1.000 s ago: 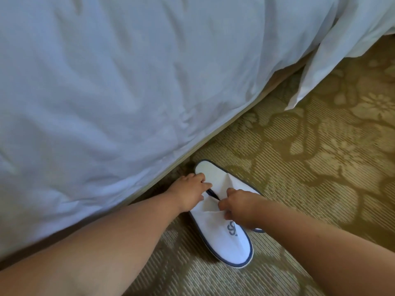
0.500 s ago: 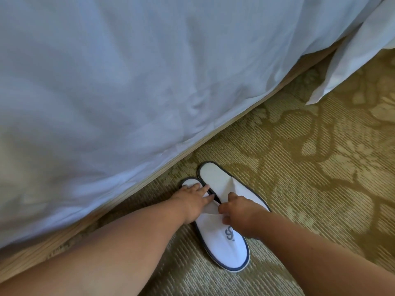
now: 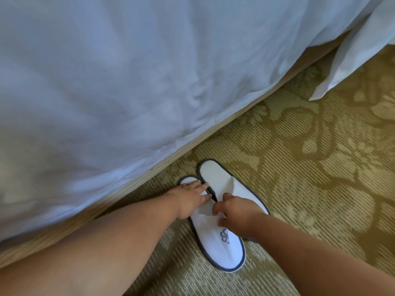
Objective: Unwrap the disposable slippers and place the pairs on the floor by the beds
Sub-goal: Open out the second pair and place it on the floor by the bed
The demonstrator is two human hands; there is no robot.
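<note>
Left hand (image 3: 190, 199) flat, right hand (image 3: 237, 214) curled on slipper upper (image 3: 215, 238).

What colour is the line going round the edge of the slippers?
Dark navy blue, running all round the white slipper. The head view, the only one, shows it clearly.

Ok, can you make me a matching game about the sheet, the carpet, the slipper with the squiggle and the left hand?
Things: 1 bed sheet; 2 carpet; 3 logo slipper; 4 left hand.
Matches: A gold with flower shapes; B fingers straight, resting on a slipper; C plain white, hanging down the bed; D white with dark edging.
Pairs: 1-C; 2-A; 3-D; 4-B.
</note>
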